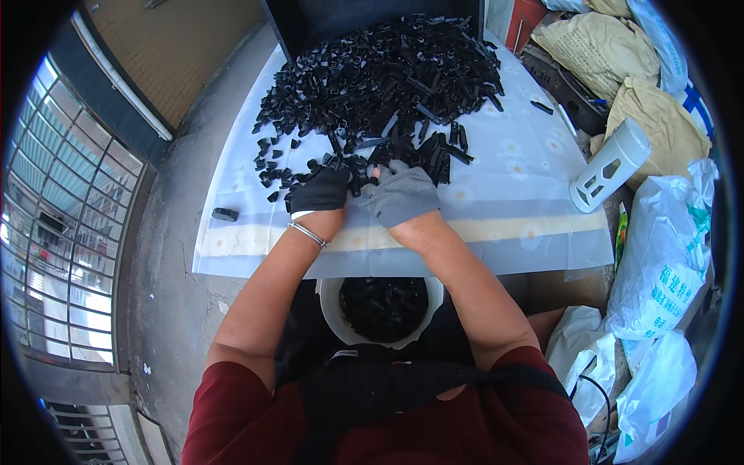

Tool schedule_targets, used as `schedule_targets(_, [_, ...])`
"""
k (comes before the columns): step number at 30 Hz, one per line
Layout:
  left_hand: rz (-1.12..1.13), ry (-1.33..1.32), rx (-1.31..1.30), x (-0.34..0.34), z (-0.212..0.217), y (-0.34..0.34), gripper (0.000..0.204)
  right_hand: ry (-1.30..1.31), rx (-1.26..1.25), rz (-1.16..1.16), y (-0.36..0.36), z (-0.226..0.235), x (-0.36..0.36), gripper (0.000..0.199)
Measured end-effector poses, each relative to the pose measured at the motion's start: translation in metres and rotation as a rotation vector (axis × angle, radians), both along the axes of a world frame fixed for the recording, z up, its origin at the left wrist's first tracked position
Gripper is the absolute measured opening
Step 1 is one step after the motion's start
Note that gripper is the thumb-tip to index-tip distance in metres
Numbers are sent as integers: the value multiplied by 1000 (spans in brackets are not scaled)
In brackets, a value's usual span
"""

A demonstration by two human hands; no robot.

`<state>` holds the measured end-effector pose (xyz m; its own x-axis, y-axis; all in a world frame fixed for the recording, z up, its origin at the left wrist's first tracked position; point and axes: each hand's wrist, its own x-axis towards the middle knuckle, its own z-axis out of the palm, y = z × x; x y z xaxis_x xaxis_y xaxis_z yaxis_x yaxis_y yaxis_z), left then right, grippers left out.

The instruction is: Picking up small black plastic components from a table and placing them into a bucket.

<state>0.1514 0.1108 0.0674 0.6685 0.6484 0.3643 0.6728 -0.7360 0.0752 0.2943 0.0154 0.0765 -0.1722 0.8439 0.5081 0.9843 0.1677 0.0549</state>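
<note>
A large heap of small black plastic pieces (387, 77) covers the far part of the table, with loose pieces straying toward me. My left hand (319, 192), in a black glove, is closed at the near edge of the heap; dark fingertips blend with the pieces, so its contents are hidden. Close beside it on the right, my right hand (401, 192) wears a grey dotted glove, its fingers curled in a pinch at a black plastic piece (358, 180) between the hands. A single black piece (225, 214) lies apart at the left.
Below the table's front edge stands a white bucket (329, 306) holding dark pieces. A patterned cover (535, 229) lies over the table. On its right stands a white cylindrical holder (612, 164). Sacks (593, 43) and plastic bags (659, 256) crowd the right side; a barred window (66, 225) is left.
</note>
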Motion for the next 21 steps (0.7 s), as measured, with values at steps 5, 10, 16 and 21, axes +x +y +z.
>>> schedule_targets(5, [-36,-4,47,-7,-2,-10,28,-4,-15,2,-3,-1,7,16])
schedule_targets(10, [-56,-117,83,-18,-16,-5,32,103,168,-6,-19,-1,8,16])
schedule_targets(16, [-115,-188,139,-22,-18,-8,32,247,298,149,-32,-3,20,14])
schedule_targets(21, [-72,-205,29,-24,-17,-11,27,347,256,-295,-24,-12,53,12])
